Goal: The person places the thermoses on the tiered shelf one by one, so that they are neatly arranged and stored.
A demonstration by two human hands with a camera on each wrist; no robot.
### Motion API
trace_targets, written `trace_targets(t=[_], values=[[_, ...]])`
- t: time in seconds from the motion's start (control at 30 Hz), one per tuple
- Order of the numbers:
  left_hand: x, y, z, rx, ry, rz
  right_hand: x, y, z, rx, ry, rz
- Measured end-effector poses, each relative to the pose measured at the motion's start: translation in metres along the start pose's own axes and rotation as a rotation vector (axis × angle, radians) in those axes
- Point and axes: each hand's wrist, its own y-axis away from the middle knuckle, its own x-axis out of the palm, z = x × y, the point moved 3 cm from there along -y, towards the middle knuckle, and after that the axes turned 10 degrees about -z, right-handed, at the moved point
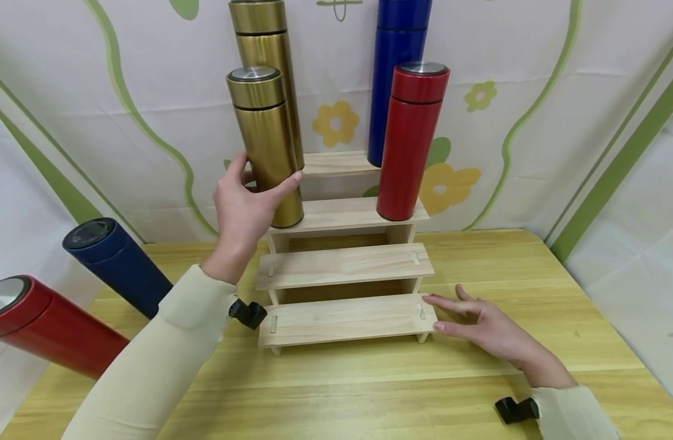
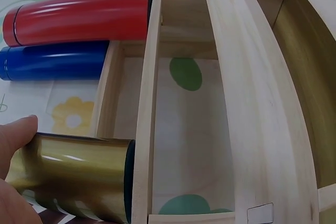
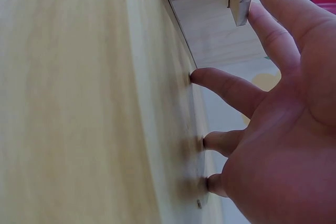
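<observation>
My left hand (image 1: 245,198) holds the lower part of a gold thermos (image 1: 266,143) between thumb and fingers. That thermos stands upright at the left end of the second-highest step of a wooden stepped rack (image 1: 342,266); in the left wrist view its dark base (image 2: 129,182) meets the step's edge. Behind it, on the top step, is another gold thermos (image 1: 256,18). With fingers spread, my right hand (image 1: 493,327) touches the right end of the lowest step (image 1: 347,319). The right wrist view has its other fingertips (image 3: 198,75) on the tabletop.
A red thermos (image 1: 413,143) stands at the right end of the second-highest step, with a blue thermos (image 1: 397,73) behind it on the top step. Left of the rack are a dark blue thermos (image 1: 122,269) and another red thermos (image 1: 56,330). A patterned curtain (image 1: 166,79) hangs behind the wooden table (image 1: 314,397).
</observation>
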Motion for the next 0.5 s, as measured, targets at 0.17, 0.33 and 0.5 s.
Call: trace_targets(t=[0.17,0.33,0.5], values=[[-0.0003,0.001,0.0003,0.018,-0.001,-0.002,-0.0004,-0.0006,0.0002,0.002,-0.004,0.001],[0.0005,0.0016,0.0018,0.033,-0.012,-0.003,-0.0007,-0.0012,0.0004,-0.007,-0.01,0.005],[0.0029,0.0017,0.0049,0.048,-0.048,0.0,-0.0008,-0.0012,-0.0001,-0.003,-0.007,0.002]])
